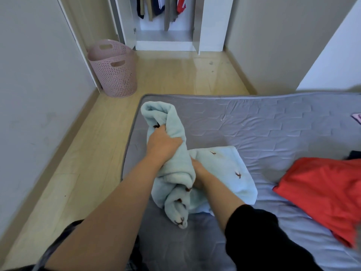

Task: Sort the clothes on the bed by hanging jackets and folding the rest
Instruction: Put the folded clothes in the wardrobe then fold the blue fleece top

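Observation:
A light blue fleecy cloth [220, 169] with small brown marks lies bunched on the near left corner of the grey mattress [263, 122]. My left hand [162, 143] grips a raised fold of it above the bed. My right hand [199, 173] is partly buried in the cloth lower down, fingers hidden by the fabric. A red garment [324, 192] lies crumpled on the mattress at the right. A dark garment [353, 154] peeks out behind it.
A pink perforated laundry basket [115, 69] stands on the wood floor by the left wall. An open white wardrobe [166, 22] with hanging clothes is at the far end. A pink item [356, 117] shows at the right edge of the bed.

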The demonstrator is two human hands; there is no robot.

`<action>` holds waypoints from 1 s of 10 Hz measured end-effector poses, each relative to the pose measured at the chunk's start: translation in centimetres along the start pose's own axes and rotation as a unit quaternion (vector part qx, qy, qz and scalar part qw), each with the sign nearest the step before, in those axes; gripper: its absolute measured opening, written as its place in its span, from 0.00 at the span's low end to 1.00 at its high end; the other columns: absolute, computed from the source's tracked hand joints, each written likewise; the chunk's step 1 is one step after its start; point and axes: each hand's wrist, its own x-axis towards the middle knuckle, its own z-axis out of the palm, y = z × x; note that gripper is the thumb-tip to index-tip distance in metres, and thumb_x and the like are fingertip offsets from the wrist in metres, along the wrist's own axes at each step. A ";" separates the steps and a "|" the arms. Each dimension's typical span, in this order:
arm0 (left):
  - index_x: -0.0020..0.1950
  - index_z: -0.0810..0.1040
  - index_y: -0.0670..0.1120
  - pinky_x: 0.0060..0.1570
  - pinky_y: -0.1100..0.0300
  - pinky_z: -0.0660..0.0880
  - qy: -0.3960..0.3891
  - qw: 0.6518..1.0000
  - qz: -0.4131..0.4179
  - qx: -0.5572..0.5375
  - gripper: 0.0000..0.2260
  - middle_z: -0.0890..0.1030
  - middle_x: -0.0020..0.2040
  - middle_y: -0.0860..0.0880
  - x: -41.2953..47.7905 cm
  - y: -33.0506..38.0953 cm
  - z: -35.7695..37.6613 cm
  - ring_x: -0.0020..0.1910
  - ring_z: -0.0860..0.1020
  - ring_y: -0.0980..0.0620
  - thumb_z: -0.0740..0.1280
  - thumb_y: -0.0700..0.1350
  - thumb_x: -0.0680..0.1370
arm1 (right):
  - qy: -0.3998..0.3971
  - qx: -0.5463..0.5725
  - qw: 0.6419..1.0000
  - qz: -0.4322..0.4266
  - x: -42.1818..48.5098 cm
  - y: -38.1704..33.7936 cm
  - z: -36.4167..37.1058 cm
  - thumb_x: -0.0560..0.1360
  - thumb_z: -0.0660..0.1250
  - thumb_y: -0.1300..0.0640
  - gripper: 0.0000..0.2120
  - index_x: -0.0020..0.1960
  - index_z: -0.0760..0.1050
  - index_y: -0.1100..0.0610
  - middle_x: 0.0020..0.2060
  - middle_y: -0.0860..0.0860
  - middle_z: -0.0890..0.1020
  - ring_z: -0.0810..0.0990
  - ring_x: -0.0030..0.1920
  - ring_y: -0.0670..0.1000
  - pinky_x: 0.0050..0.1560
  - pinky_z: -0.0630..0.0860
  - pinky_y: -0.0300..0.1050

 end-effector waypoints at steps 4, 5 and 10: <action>0.59 0.73 0.47 0.44 0.58 0.69 -0.117 0.993 0.012 -0.007 0.14 0.79 0.52 0.47 -1.4 5.3 8.0 0.51 0.77 0.44 0.66 0.45 0.73 | 0.033 0.228 0.938 0.261 -5.4 8.4 -0.2 0.81 0.59 0.58 0.20 0.72 0.66 0.60 0.71 0.55 0.68 0.68 0.69 0.54 0.60 0.63 0.29; 0.63 0.71 0.46 0.48 0.56 0.71 -0.119 0.993 0.019 -0.009 0.18 0.79 0.56 0.44 -2.3 5.9 10.6 0.54 0.77 0.42 0.65 0.44 0.74 | 0.066 0.459 0.849 0.252 -7.0 9.4 -2.3 0.82 0.56 0.61 0.20 0.73 0.63 0.61 0.71 0.58 0.68 0.68 0.70 0.57 0.65 0.66 0.44; 0.57 0.74 0.40 0.53 0.56 0.68 -0.370 0.891 0.179 0.193 0.12 0.75 0.58 0.41 -4.1 5.4 15.6 0.57 0.74 0.42 0.63 0.46 0.78 | 0.214 0.178 0.957 0.074 -2.0 5.0 -20.3 0.73 0.69 0.43 0.29 0.69 0.68 0.56 0.61 0.52 0.76 0.76 0.60 0.52 0.55 0.69 0.45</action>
